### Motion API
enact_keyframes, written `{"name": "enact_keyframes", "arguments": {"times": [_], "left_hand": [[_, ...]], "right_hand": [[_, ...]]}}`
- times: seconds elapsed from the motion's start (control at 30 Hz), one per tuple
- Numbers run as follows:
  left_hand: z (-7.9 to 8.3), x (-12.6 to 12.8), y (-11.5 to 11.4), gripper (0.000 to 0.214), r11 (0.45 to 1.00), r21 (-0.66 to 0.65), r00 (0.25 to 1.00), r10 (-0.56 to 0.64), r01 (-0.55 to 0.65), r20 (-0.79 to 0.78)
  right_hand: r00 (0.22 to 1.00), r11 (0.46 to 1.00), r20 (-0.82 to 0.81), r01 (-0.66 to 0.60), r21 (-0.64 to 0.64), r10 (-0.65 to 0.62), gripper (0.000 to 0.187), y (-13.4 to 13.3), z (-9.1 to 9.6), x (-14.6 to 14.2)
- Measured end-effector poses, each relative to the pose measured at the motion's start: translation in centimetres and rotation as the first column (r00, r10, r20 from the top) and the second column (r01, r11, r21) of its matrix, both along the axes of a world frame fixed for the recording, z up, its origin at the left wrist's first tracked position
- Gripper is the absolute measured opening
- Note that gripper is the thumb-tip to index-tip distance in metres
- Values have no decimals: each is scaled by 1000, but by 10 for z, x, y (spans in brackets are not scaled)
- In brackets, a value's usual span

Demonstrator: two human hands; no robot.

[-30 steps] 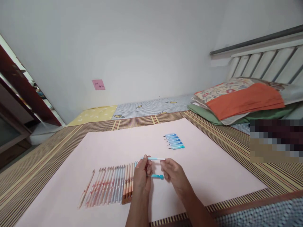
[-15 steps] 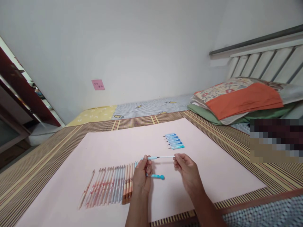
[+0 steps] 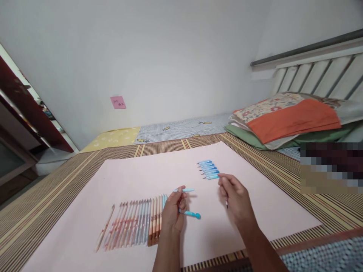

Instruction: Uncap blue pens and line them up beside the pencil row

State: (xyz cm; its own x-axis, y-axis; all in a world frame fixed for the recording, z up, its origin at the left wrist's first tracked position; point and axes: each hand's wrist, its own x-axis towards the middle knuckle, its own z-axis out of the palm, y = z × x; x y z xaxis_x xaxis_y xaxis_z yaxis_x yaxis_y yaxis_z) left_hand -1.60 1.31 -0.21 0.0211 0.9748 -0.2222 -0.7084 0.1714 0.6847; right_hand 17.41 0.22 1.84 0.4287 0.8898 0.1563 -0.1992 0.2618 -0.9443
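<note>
Plainly, from where I stand, the far left of the work is a striped mat point(image 3: 65, 177) with a large pink sheet point(image 3: 130, 177) spread over it. On that sheet one pale pen point(image 3: 105, 227) lies slanted, a little apart from its neighbours. Next comes a close row of red-patterned and greyish pens point(image 3: 136, 221), then orange-brown pens point(image 3: 154, 221), and last some light-blue pens point(image 3: 164, 200), partly hidden behind the person's left hand point(image 3: 174, 211). All of these look whole to me, so I would count them as not dealt with. That left hand grips two things at once: a light-blue barrel point(image 3: 189, 190) between thumb and fingertips, and lower down a turquoise piece with a knobbed end point(image 3: 194, 214), jutting out to the right. Further over and farther back, five blue dark-tipped pieces point(image 3: 209, 169) lie stacked neatly, tips to the left, which I take for the finished part. At the right, the right hand point(image 3: 236, 198) is closed in a pinch beside the nearest of them; whether it touches, I cannot tell. A slim dark-tipped stick point(image 3: 227, 205) pokes out below its fingers, mostly hidden. I judge that one pen is half-way through, its parts divided between both hands.
</note>
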Motion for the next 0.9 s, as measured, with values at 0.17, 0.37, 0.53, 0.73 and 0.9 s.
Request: {"name": "enact_keyframes", "arguments": {"times": [0.17,0.37,0.53,0.73,0.9], "left_hand": [[-1,1,2,52,999,24,998,-27,28,-64],[-3,0,3,48,999,-28,990,-30,26,-141],[-2,1,2,53,996,-66,994,-60,54,-94],[-4,-3,5,51,996,-78,999,36,-36,-7],[-4,-3,5,43,994,-93,998,59,-59,1]], "right_hand": [[602,973,781,-228,-31,166,17,-2,9,-35],[295,995,953,-83,-47,69,20,0,-14,-67],[184,993,977,-75,-96,108,21,8,-19,-48],[86,967,974,130,-220,210,20,38,-25,30],[10,931,953,211,-299,303,17,57,-38,63]]}}
